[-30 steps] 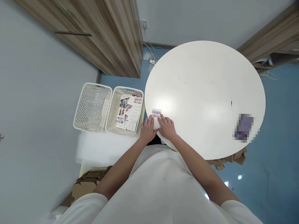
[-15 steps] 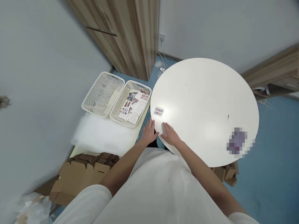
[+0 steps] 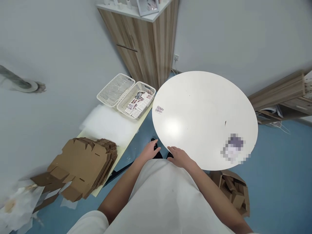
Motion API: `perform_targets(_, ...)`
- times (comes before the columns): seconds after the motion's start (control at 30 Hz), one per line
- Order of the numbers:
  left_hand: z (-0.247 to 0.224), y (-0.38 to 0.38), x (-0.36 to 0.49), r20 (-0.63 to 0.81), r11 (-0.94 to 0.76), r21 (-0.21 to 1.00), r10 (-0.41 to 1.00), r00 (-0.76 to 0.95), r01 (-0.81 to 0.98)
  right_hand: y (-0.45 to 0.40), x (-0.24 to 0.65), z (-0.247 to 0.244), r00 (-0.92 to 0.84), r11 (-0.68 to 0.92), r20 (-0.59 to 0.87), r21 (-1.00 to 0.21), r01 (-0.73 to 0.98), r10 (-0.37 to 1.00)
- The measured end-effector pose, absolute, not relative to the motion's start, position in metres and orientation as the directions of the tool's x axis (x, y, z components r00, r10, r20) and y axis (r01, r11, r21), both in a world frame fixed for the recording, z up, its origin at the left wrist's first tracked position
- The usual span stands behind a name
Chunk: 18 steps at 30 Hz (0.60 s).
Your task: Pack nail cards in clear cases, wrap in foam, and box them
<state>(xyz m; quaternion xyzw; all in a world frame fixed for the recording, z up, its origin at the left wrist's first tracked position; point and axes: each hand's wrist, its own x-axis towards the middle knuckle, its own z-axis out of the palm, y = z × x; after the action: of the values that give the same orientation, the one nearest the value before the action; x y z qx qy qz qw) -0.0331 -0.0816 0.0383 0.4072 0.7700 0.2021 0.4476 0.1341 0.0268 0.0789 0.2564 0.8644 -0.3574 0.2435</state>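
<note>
My left hand (image 3: 150, 150) hangs open in the air just off the edge of the round white table (image 3: 202, 100), holding nothing. At the table's near edge is my right hand (image 3: 179, 156), its fingers stretched out and also empty; whether it touches the rim I cannot tell. A small card with rows of purplish oval pieces (image 3: 159, 110) lies at the table's left side, beyond both hands. Toward the table's right edge lies a blurred-out purple and white item (image 3: 233, 148).
On a side table at left are a white basket of printed cards (image 3: 136, 100), another basket with clear plastic packs (image 3: 115, 90), white foam sheets (image 3: 107, 125) and stacked flat cardboard boxes (image 3: 83, 165). An open carton (image 3: 234, 191) stands on the floor at right. A wooden cabinet (image 3: 143, 48) is behind.
Both hands have drawn back toward my body, away from the card; the left hand has moved off the table's edge. The view has tilted up, showing the cabinet top.
</note>
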Motion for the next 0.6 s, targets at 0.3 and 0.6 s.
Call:
perform_targets(0.3,0.060,-0.122,-0.039,-0.437,0.574,0.710,0.813,-0.384,0.407,0.013,0.111,0.090,-0.799,0.722,-0.576,-0.478,0.500,0.173)
perform_targets(0.6,0.079,-0.201,-0.101,-0.307,0.610,0.703,0.724,-0.617,0.366,-0.017,0.023,0.098,-0.872,0.802,-0.484,-0.491,0.341,0.074)
